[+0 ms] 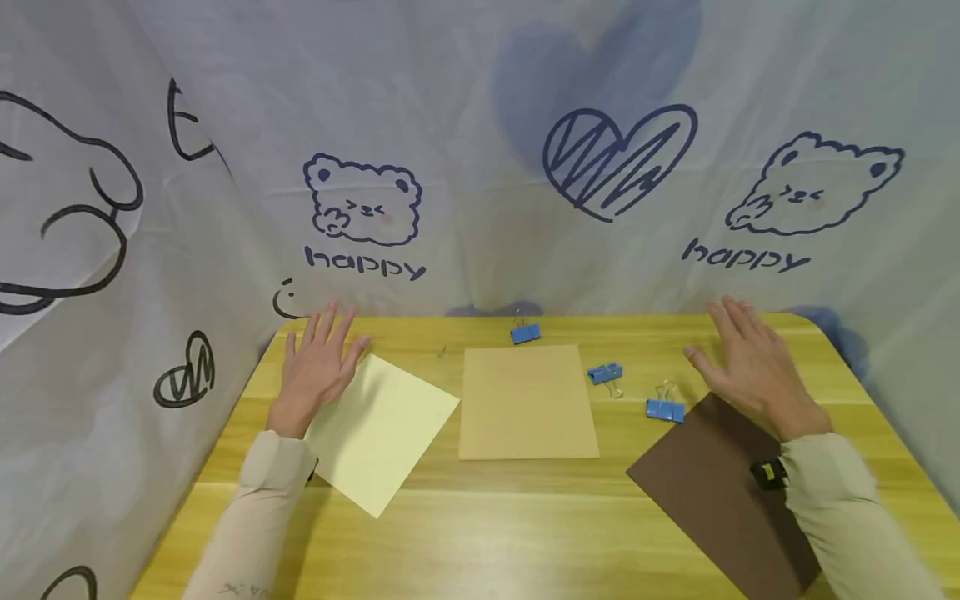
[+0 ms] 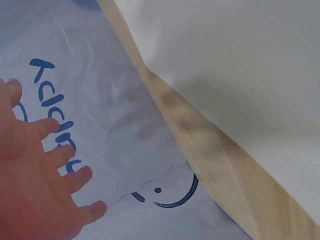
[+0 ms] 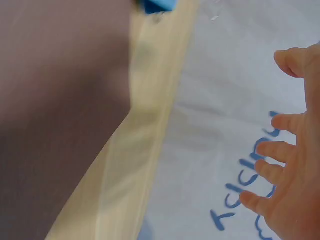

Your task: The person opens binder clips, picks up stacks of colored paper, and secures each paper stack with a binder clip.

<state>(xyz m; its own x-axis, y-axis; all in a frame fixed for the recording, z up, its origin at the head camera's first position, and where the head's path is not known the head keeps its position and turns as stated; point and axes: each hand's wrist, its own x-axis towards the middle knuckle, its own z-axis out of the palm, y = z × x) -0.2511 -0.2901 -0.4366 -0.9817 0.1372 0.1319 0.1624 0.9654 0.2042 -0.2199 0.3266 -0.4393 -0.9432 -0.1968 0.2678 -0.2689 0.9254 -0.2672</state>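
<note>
My left hand (image 1: 318,371), fingers spread and holding nothing, hovers over the far left corner of a pale yellow sheet of paper (image 1: 382,442). On the right, my other hand (image 1: 757,371) is likewise spread and bare, above the far end of a dark brown sheet (image 1: 720,492). Between them lies a tan square sheet (image 1: 528,408). Three blue binder clips are on the table: one behind the tan sheet (image 1: 525,334), a second binder clip (image 1: 605,373) at its right, and a third binder clip (image 1: 665,410) close to the brown sheet's far corner.
The wood-grain table (image 1: 480,533) ends at a far edge against a hanging white cloth (image 1: 480,225) printed with bears, hearts and lettering. More cloth (image 1: 82,400) hangs on the left side. A small black device (image 1: 768,474) shows at the right wrist.
</note>
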